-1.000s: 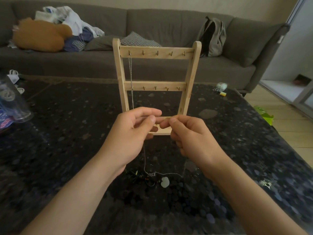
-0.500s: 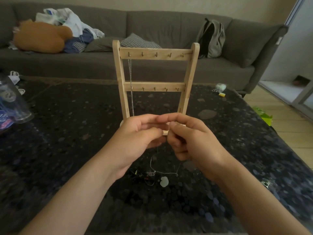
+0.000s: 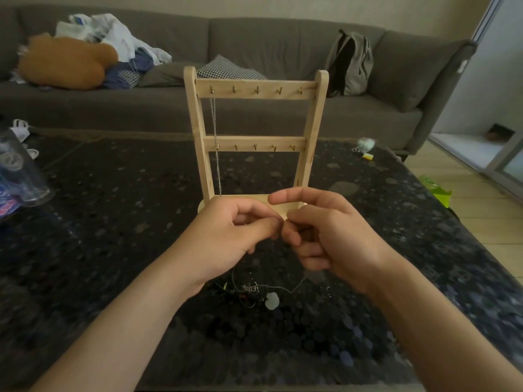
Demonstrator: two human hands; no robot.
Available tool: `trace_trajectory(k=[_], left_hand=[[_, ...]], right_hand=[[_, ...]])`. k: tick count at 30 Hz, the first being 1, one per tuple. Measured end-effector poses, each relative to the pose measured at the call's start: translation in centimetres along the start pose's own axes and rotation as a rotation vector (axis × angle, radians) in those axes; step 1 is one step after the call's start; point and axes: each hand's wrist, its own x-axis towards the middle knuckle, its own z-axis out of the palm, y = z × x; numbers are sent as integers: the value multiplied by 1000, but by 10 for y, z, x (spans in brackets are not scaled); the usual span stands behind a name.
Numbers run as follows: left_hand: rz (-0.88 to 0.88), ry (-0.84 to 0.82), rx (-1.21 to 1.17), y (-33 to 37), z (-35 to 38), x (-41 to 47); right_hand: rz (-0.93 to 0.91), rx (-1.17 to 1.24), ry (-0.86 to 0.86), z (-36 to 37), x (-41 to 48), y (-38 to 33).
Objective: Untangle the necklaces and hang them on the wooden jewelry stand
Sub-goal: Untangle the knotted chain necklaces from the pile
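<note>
Head view: the wooden jewelry stand stands upright on the dark speckled bench, at 12 o'clock from the two hands. It has two crossbars, each with a row of small brass hooks. One silver chain hangs straight down from the top bar's end hook on the 9 o'clock side and reaches the base.

Just in front of the base the hands meet fingertip to fingertip. The left hand has a narrow grip, thumb pressed to forefinger. The right hand has its thumb and curled fingers drawn in to the same spot, with the forefinger stretched out above. Both pinch a thin chain, though it is too fine to see between the tips. It shows only lower down, where it sags in a loop from both hands to the bench at 6 o'clock.

That loop carries a small lettered charm and runs into a dark tangle of other necklaces lying on the bench, with a pale flat pendant beside it.

At 9 o'clock a clear plastic container lies on the bench edge. At 2 o'clock sit a few small items. Beyond the bench runs a grey sofa bearing a backpack, a checked cushion and an orange plush.
</note>
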Motion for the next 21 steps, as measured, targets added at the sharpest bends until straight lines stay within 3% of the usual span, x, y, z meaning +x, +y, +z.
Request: trace_trajectory(k=[3, 7, 13, 15, 21], left_hand=[[-128, -4, -95, 2, 0, 2], [-291, -114, -451, 7, 0, 2], [-317, -109, -501, 10, -3, 1], [-306, -85, -494, 12, -4, 1], [-270, -36, -421, 11, -7, 1]], right_hand=[[-56, -71, 99, 1, 2, 3], [-173, -140, 233, 3, 4, 8], [-291, -329, 432, 5, 5, 14], [-218, -296, 438, 6, 3, 14], [198, -92, 201, 18, 4, 16]])
